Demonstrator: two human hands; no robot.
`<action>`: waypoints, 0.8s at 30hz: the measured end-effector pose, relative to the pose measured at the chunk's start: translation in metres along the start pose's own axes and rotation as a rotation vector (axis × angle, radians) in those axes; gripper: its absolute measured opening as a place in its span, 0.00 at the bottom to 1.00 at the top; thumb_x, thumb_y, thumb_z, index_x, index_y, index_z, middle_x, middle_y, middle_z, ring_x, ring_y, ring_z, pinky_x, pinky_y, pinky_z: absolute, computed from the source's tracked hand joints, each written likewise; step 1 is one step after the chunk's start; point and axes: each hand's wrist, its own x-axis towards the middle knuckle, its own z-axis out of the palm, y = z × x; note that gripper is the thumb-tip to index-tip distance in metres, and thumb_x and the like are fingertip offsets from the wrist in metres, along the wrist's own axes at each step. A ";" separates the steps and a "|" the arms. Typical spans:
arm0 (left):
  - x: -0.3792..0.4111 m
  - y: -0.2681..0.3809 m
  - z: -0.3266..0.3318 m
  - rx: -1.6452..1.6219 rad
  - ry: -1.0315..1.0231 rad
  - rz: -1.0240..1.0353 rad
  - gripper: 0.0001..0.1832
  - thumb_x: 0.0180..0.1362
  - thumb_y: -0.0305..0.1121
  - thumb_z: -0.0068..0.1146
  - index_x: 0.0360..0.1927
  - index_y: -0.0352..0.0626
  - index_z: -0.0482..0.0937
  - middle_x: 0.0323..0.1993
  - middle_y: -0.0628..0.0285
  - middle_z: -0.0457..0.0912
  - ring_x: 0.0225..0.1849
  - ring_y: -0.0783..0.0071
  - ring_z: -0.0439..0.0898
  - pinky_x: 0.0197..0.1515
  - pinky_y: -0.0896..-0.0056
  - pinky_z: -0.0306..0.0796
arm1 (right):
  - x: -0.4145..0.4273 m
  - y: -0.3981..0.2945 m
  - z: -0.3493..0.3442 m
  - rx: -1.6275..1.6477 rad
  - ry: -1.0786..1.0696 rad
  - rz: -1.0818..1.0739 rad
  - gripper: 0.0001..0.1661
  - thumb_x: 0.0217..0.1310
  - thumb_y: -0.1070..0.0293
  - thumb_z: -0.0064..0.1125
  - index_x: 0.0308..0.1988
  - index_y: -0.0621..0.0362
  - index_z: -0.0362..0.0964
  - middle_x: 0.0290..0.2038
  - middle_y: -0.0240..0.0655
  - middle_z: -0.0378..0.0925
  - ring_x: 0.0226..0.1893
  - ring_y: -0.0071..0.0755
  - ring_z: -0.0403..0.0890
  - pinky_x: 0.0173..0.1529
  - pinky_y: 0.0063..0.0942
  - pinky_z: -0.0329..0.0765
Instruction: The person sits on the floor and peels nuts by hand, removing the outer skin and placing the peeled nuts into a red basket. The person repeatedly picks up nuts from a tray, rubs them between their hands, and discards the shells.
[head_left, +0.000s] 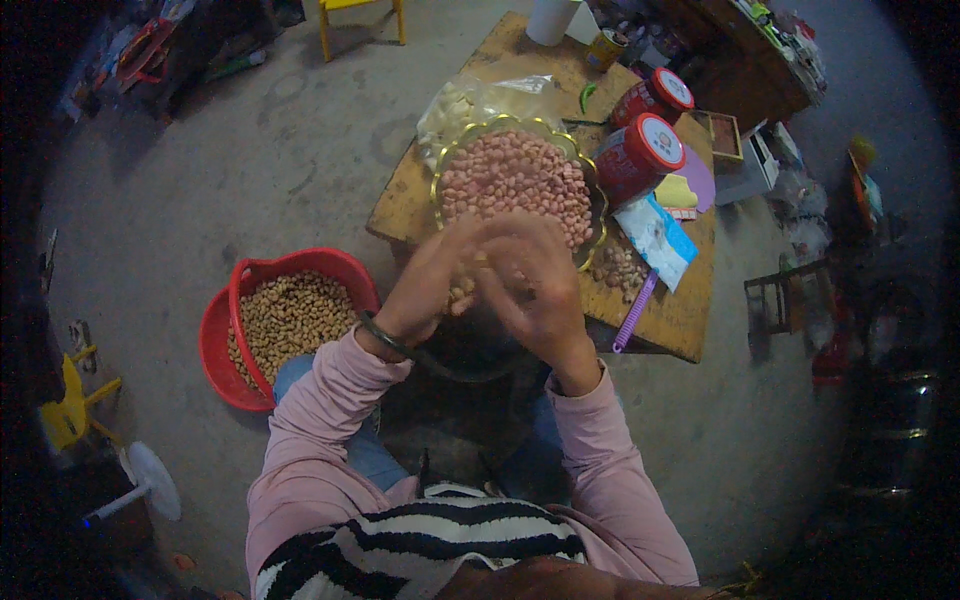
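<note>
My left hand (424, 281) is curled around several unshelled peanuts (459, 292), and a dark bangle circles its wrist. Against its fingertips presses my right hand (544, 277), fingers bent, at a small pale peanut shell (480, 260); motion blur hides the exact grip. Both hands are over my lap, at the near side of a gold-rimmed scalloped tray (600, 225). Pink shelled peanut kernels (517, 176) are heaped in that tray. To my left, a red plastic basket (217, 352) with a handle holds many peanuts in their shells (292, 315).
A wooden table (675, 322) carries the tray, two red-lidded jars (637, 161), a clear plastic bag (450, 112), a green pepper (586, 96), a blue-and-white packet (660, 240), a purple handle (635, 311) and loose shells or kernels (619, 270). A yellow stool (360, 7) stands beyond.
</note>
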 end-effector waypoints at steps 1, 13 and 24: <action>0.000 0.002 -0.001 0.038 0.002 0.039 0.17 0.68 0.46 0.42 0.46 0.43 0.73 0.34 0.72 0.76 0.21 0.91 0.68 0.16 0.89 0.58 | -0.003 0.003 0.000 0.053 0.038 0.039 0.15 0.46 0.76 0.65 0.38 0.59 0.73 0.39 0.40 0.76 0.43 0.47 0.78 0.46 0.38 0.75; 0.002 0.003 -0.003 0.244 0.005 0.249 0.09 0.59 0.28 0.58 0.43 0.41 0.74 0.39 0.68 0.78 0.40 0.84 0.75 0.42 0.81 0.69 | -0.008 -0.002 -0.004 0.203 0.040 0.297 0.12 0.53 0.76 0.63 0.40 0.64 0.73 0.34 0.40 0.79 0.34 0.35 0.82 0.39 0.28 0.77; 0.000 0.001 0.000 0.377 0.054 0.346 0.09 0.59 0.29 0.58 0.42 0.40 0.75 0.38 0.67 0.78 0.41 0.81 0.77 0.42 0.78 0.73 | -0.013 0.001 -0.001 0.479 0.010 0.538 0.09 0.56 0.76 0.61 0.39 0.66 0.75 0.34 0.35 0.80 0.34 0.24 0.80 0.41 0.23 0.76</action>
